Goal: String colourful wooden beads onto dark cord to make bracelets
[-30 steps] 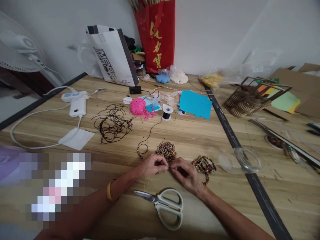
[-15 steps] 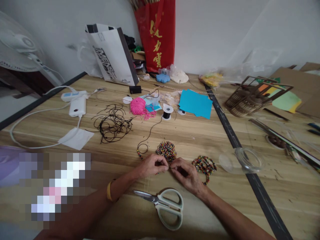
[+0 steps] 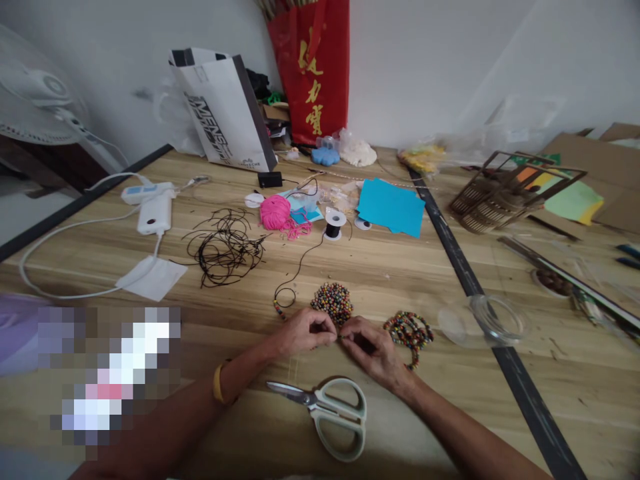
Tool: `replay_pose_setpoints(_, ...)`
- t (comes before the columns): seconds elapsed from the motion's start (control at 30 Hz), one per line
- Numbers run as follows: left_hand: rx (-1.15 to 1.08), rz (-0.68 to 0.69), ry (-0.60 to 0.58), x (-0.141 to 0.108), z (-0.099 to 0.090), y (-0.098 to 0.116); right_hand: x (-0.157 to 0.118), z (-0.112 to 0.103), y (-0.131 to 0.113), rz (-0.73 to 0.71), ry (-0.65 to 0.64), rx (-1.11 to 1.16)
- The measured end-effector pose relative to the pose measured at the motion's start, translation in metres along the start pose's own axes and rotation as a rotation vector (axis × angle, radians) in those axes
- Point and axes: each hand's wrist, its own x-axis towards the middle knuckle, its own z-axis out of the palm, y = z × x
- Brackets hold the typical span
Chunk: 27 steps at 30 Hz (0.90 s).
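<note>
Thumb and fingers of my left hand (image 3: 304, 332) are pinched together on the cord, its tip mostly hidden by the fingers. Close by on the right, my right hand (image 3: 374, 352) pinches a tiny bead (image 3: 341, 336), the fingertips of both hands almost touching. Just beyond them lies a heap of multicoloured beads (image 3: 332, 301). Black cord (image 3: 303, 261) runs from a white spool (image 3: 335, 223) to a short row of strung beads (image 3: 279, 309) and on under my left hand. A coiled bead string (image 3: 409, 332) rests beside my right hand.
Pale-handled scissors (image 3: 325, 407) lie nearest me, below both hands. Tangled black cord (image 3: 225, 250), pink yarn (image 3: 275, 212) and blue sheets (image 3: 391, 207) are farther back. A clear round container (image 3: 499, 320) stands at right, near a woven basket (image 3: 487, 203). White cables (image 3: 75, 220) cross the left side.
Both hands keep almost the same place and pinch. The spool, bead heap and scissors have not moved.
</note>
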Motion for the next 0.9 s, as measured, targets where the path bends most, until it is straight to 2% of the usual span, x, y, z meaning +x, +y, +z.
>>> replay_pose_setpoints(0.5, -0.011, 0.005, 0.009, 0.0003, 0.0002, 0.0046, 0.0007, -0.0007, 0.0007, -0.002, -0.042, -0.002)
replay_pose_setpoints(0.9, -0.019, -0.006, 0.015, 0.0001, 0.0009, 0.0026, -0.0019, -0.0001, 0.0015, 0.002, 0.012, 0.026)
